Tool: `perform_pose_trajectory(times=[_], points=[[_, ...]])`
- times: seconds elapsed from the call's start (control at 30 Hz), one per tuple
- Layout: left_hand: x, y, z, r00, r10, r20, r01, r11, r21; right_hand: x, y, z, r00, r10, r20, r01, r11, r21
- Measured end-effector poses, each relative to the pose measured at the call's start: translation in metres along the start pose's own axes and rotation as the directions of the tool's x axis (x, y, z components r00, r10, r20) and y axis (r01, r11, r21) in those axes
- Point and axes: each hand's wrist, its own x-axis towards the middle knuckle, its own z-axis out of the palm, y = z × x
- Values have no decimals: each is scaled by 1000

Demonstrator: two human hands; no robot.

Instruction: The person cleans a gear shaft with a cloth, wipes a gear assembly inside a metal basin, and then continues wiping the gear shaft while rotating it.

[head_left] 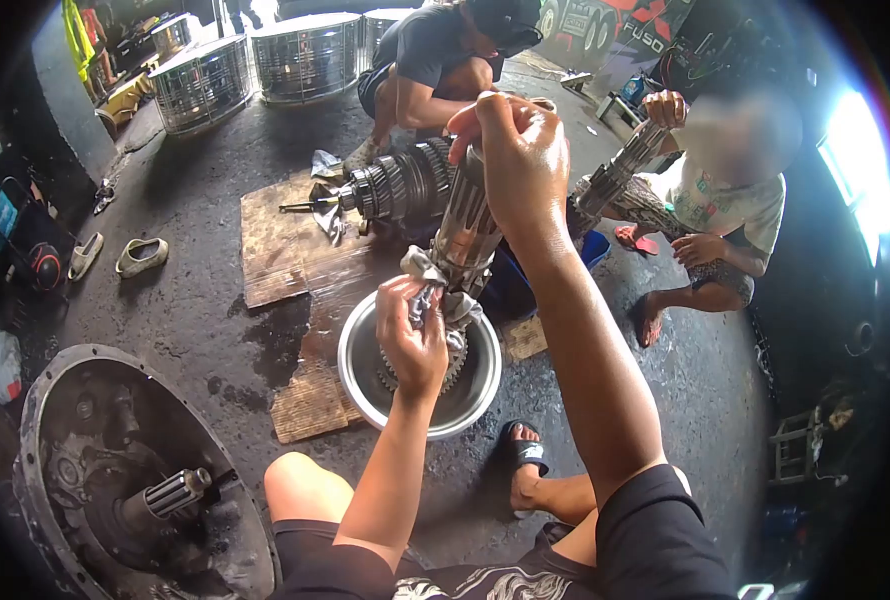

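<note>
A splined metal gear shaft (468, 228) stands nearly upright in front of me, its lower end in a silver metal basin (348, 375). My right hand (527, 170) is closed round the shaft's top end, the grip partly hidden behind the hand. Lower down, my left hand (412, 335) presses a greyish-white rag (462, 310) against the shaft, fingers closed on the cloth. Inside the basin, a toothed gear (453, 376) shows at the shaft's foot. Both hands look wet or oily.
A gear cluster (400, 185) lies on cardboard (275, 240) beyond the basin, near a crouching person (420, 60). Another person (725, 215) at right holds a second shaft (615, 170). A large bell-shaped housing (115, 440) sits at lower left. Slippers (143, 257) lie on the floor.
</note>
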Motion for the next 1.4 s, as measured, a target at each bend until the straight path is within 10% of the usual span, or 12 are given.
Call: perform_pose_trajectory(times=[0.83,1.1,1.4], points=[[-19,-20,-10,989,-107,98,104,994,35,8,10,1,998,-67,12,66,995,77],[-8,23,12,979,184,-91,-169,973,155,0,3,12,993,-112,24,108,985,131],[-11,13,7,977,116,-177,-80,977,199,-4,-4,27,993,-116,18,114,990,79]])
